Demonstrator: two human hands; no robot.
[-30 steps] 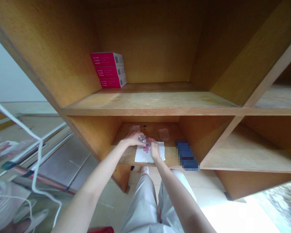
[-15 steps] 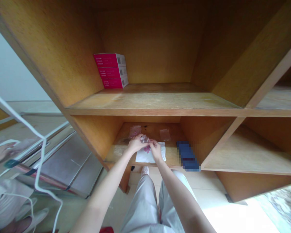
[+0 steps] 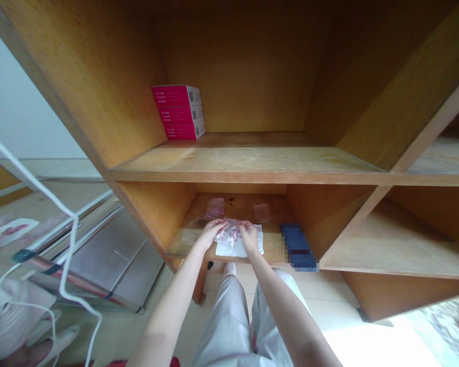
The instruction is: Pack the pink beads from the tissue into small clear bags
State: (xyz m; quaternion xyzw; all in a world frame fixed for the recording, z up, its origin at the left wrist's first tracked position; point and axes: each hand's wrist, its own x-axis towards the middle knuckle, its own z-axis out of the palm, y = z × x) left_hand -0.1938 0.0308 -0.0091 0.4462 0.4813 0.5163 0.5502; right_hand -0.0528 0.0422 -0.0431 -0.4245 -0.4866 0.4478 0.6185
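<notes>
Left hand (image 3: pixel 213 233) and right hand (image 3: pixel 249 237) pinching a clear plastic bag (image 3: pixel 228 231)
Fingers closed on it, just above white paper (image 3: pixel 240 248) at the wooden shelf's (image 3: pixel 271 248) front edge

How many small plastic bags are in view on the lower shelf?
3: one bag held between the left hand and right hand, and two more bags on the shelf behind them, at left and right.

The clear plastic bag (image 3: pixel 228 232), bunched small earlier, now spreads wider between the hands (image 3: pixel 248 237), over the white paper (image 3: pixel 240 249).
</notes>
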